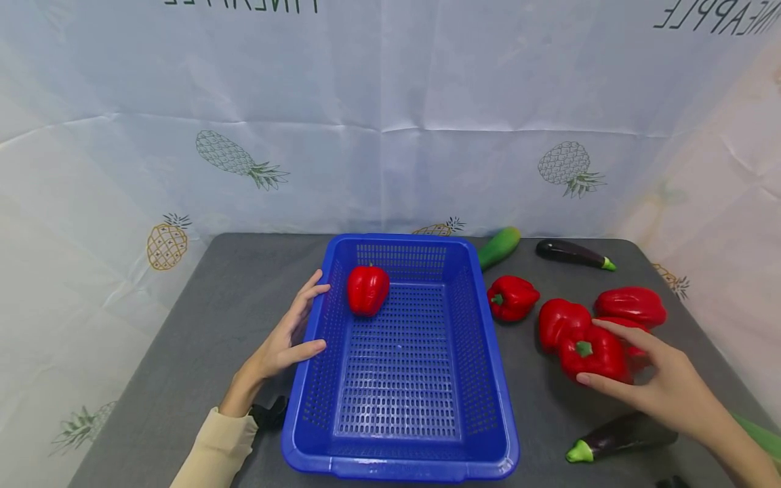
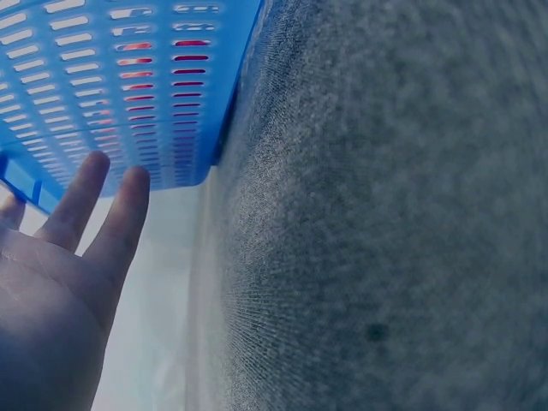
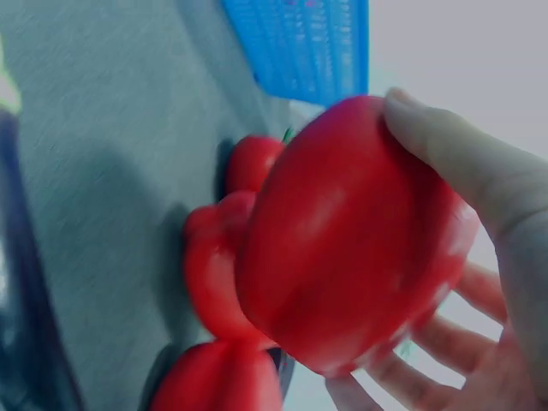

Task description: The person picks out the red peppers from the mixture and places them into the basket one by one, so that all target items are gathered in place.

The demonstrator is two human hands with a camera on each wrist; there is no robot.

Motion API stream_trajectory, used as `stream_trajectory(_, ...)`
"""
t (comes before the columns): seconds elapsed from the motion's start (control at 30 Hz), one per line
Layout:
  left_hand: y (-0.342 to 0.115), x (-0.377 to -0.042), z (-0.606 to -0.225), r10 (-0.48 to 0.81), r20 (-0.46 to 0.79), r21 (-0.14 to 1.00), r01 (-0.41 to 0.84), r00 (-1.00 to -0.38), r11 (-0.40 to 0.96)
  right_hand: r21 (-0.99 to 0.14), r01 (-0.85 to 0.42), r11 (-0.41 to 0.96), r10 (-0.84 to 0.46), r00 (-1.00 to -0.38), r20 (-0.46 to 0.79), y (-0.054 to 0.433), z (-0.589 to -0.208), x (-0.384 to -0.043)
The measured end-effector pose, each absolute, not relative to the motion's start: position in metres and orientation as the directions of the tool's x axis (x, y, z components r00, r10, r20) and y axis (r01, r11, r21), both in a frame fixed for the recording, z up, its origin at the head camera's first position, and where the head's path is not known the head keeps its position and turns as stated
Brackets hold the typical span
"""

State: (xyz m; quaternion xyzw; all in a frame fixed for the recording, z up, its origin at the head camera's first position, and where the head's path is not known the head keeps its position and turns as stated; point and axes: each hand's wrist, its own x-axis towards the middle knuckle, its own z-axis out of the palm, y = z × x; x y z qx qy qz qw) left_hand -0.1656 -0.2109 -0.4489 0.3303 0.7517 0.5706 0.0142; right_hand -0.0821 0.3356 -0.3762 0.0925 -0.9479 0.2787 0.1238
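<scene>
My right hand point(image 1: 671, 379) grips a red bell pepper point(image 1: 594, 354) between thumb and fingers, its green stem facing the basket. In the right wrist view that held pepper point(image 3: 351, 240) is raised over the table, with other peppers behind it. At the left rim of a blue plastic basket point(image 1: 396, 469), my left hand point(image 1: 282, 342) rests with thumb and fingers spread. The left wrist view shows its straight fingers point(image 2: 120, 218) against the slotted basket wall point(image 2: 111, 86). One red bell pepper point(image 1: 368, 290) sits inside the basket, toward the far left corner.
Right of the basket lie a red bell pepper point(image 1: 512, 298), another point(image 1: 561, 322) beside the held one, and more point(image 1: 631, 306) farther right. A green vegetable point(image 1: 500, 247) and an eggplant point(image 1: 573, 253) lie at the back. Another eggplant point(image 1: 628, 437) is near the right forearm.
</scene>
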Motion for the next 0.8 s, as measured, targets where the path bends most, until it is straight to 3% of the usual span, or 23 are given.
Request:
stream_trajectory(0.33,-0.211,-0.166,-0.449,0.505,0.349,0.868,0.476,-0.789,0.144,-0.582,-0.194,0.790,0.033,-0.934,0.355,0.303,-0.353,-0.089)
stream_trajectory(0.57,-0.210,-0.167,-0.451,0.510,0.370,0.859,0.495,-0.777,0.130,-0.637,-0.301,0.710,-0.029,-0.916,0.400,0.276,-0.340,-0.100)
stream_trajectory(0.8,-0.211,-0.166,-0.449,0.513,0.356,0.869,0.479,-0.781,0.126,-0.643,-0.325,0.693,-0.035,-0.907,0.420,0.246,-0.332,-0.113)
